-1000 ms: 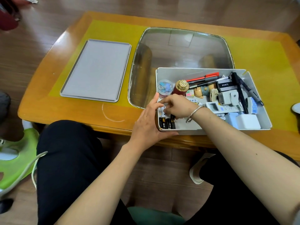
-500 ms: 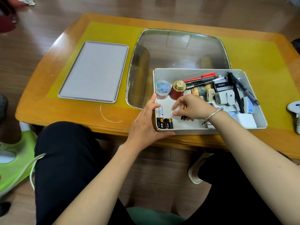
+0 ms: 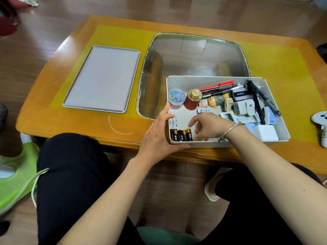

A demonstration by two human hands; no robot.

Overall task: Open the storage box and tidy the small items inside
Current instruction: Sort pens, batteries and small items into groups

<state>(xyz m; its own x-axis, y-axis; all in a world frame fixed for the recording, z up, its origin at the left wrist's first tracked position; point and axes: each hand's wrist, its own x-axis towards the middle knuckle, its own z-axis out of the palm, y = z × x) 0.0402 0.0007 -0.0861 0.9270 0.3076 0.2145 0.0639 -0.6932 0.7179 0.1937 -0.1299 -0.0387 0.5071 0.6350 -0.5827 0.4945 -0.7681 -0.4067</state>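
Open white rectangular plastic storage box (image 3: 276, 110), near right on the wooden table (image 3: 70, 126); grey flat lid (image 3: 102, 78) lies well apart, left. Left hand (image 3: 159, 137) grips the box's near-left corner. Right hand (image 3: 210, 127) inside, fingers loosely spread, holding nothing, just right of the row of black-and-gold batteries (image 3: 181, 135).

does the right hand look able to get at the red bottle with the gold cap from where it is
Probably yes. The right hand is already inside the storage box, and the red bottle stands upright just beyond its fingers, with only bare box floor between them.
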